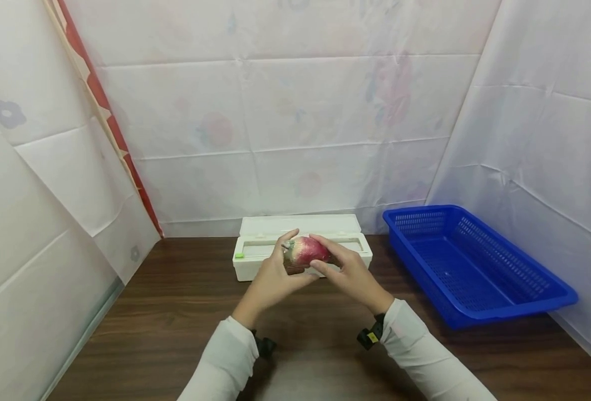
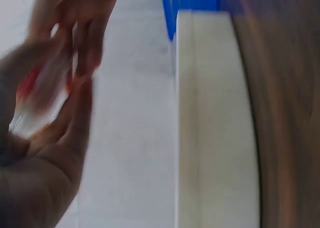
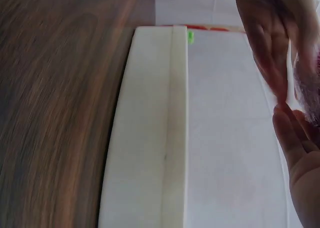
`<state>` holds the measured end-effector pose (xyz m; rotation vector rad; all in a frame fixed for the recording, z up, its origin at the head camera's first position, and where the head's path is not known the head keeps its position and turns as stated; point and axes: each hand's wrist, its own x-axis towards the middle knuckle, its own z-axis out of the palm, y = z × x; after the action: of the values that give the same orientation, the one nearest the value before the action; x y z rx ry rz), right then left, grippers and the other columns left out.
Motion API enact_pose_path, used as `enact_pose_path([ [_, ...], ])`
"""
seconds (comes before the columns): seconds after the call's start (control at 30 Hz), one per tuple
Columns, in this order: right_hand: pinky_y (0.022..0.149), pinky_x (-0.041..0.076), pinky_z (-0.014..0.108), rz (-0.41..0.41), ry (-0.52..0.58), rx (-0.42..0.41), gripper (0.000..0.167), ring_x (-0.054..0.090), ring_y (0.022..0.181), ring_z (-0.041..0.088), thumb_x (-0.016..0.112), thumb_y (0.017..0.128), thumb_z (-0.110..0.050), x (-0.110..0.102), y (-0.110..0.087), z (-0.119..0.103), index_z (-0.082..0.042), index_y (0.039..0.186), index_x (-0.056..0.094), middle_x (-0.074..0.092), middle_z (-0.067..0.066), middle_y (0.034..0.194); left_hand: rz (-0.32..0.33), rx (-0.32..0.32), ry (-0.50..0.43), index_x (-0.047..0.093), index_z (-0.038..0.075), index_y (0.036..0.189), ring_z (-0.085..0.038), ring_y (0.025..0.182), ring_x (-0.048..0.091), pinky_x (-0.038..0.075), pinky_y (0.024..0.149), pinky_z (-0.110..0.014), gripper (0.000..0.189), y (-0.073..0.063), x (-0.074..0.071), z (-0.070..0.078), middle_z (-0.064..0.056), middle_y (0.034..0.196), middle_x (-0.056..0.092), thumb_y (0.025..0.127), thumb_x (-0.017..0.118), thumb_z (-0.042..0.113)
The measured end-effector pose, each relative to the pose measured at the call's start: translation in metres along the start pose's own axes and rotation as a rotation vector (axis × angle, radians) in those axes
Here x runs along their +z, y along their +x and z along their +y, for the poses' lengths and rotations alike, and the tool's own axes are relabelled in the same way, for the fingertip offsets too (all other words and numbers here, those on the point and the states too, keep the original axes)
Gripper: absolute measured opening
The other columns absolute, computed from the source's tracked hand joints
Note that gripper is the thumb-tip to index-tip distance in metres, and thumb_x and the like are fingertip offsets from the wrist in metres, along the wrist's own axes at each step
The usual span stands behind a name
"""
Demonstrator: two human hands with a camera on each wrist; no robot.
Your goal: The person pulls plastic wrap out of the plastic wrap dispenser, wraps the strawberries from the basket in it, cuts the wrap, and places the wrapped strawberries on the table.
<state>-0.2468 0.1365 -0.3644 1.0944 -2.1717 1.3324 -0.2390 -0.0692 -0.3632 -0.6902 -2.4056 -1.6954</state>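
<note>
A red fruit (image 1: 309,250) with a pale, greenish stem end is held up between both hands, above the table and in front of a white cling film dispenser box (image 1: 247,271). Shiny clear film shows around the fruit (image 3: 309,93) in the right wrist view. My left hand (image 1: 271,278) grips the stem end, fingers curved behind and thumb below. Around the redder end, my right hand (image 1: 354,277) has its fingers over the top and its thumb at the front. The dispenser's lid (image 1: 300,224) stands raised at the back. Motion blurs the left wrist view.
A blue plastic basket (image 1: 476,320) with perforated walls stands on the right. Dark brown wood forms the tabletop (image 1: 175,334). White sheets (image 1: 295,184) enclose the back and both sides, and a red-edged strip (image 1: 125,150) runs down the left corner.
</note>
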Motion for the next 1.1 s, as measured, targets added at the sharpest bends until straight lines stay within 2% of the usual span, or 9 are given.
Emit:
enact_pose_path([
  [0.07,0.085,0.057,0.038,0.007,-0.015,0.014,0.055,0.065,0.106,0.023,0.066,0.094,0.004,-0.003,0.0,-0.003,0.001,0.146,0.048,0.061,0.019,0.133,-0.058,-0.021,0.007,0.026,0.032,0.155,-0.028,0.104,0.069,0.057,0.086,-0.04,0.096,-0.001,-0.01,-0.001,-0.009,0.123,0.061,0.08,0.087,0.031],
  [0.13,0.082,0.057,0.04,0.012,-0.024,0.016,0.053,0.066,0.103,0.024,0.066,0.094,0.006,-0.005,0.0,-0.009,0.005,0.144,0.048,0.061,0.022,0.131,-0.088,-0.039,-0.009,0.03,0.032,0.154,-0.028,0.107,0.068,0.057,0.087,-0.042,0.09,-0.001,-0.019,0.0,-0.009,0.127,0.058,0.083,0.085,0.031],
  [0.27,0.084,0.057,0.04,0.014,-0.044,0.003,0.052,0.066,0.103,0.025,0.067,0.092,0.007,-0.01,0.001,-0.021,0.01,0.14,0.05,0.061,0.026,0.13,-0.076,-0.056,0.001,0.048,0.031,0.148,-0.02,0.109,0.066,0.056,0.086,-0.043,0.064,-0.001,-0.031,0.003,-0.002,0.13,0.059,0.091,0.075,0.041],
  [0.4,0.087,0.056,0.041,0.013,-0.049,0.017,0.051,0.065,0.108,0.028,0.068,0.091,0.008,-0.013,0.003,-0.027,0.011,0.138,0.051,0.06,0.026,0.131,-0.075,-0.014,-0.03,0.057,0.016,0.143,-0.021,0.11,0.066,0.055,0.091,-0.041,0.052,0.0,-0.033,0.0,-0.006,0.131,0.063,0.099,0.062,0.043],
  [0.5,0.09,0.054,0.043,0.015,-0.038,0.037,0.05,0.063,0.111,0.032,0.068,0.091,0.008,-0.015,0.003,-0.029,0.011,0.138,0.052,0.06,0.027,0.131,-0.079,0.046,-0.135,0.056,0.007,0.143,-0.025,0.11,0.067,0.054,0.092,-0.038,0.045,0.002,-0.032,-0.004,-0.014,0.136,0.059,0.104,0.057,0.03],
  [0.63,0.092,0.054,0.041,0.015,-0.025,0.032,0.049,0.062,0.114,0.031,0.068,0.091,0.009,-0.018,0.004,-0.029,0.013,0.137,0.052,0.06,0.028,0.13,-0.023,0.089,-0.24,0.059,0.003,0.139,-0.024,0.105,0.069,0.055,0.088,-0.033,0.038,0.005,-0.027,-0.006,-0.018,0.137,0.058,0.104,0.058,0.019],
  [0.83,0.094,0.052,0.032,0.018,0.013,0.01,0.054,0.06,0.118,0.028,0.067,0.091,0.01,-0.016,0.001,-0.001,0.007,0.142,0.05,0.058,0.022,0.136,0.063,0.013,-0.377,0.062,-0.001,0.133,-0.018,0.109,0.067,0.054,0.09,-0.031,0.038,0.006,-0.012,-0.009,-0.014,0.135,0.061,0.1,0.065,0.017],
  [0.97,0.094,0.052,0.032,0.031,0.018,0.008,0.055,0.061,0.118,0.026,0.068,0.092,0.005,-0.016,0.0,0.008,0.001,0.144,0.051,0.059,0.018,0.136,0.027,-0.008,-0.439,0.054,0.001,0.142,-0.023,0.117,0.063,0.051,0.095,-0.031,0.042,0.006,-0.004,-0.009,-0.015,0.14,0.056,0.103,0.059,0.018],
  [1.1,0.096,0.051,0.033,0.027,0.018,0.033,0.054,0.061,0.12,0.024,0.068,0.095,-0.002,-0.016,-0.002,0.011,-0.005,0.146,0.051,0.058,0.014,0.139,-0.021,-0.016,-0.439,0.05,0.006,0.146,-0.025,0.125,0.058,0.048,0.1,-0.033,0.044,0.004,0.0,-0.006,-0.015,0.143,0.052,0.106,0.055,0.022],
])
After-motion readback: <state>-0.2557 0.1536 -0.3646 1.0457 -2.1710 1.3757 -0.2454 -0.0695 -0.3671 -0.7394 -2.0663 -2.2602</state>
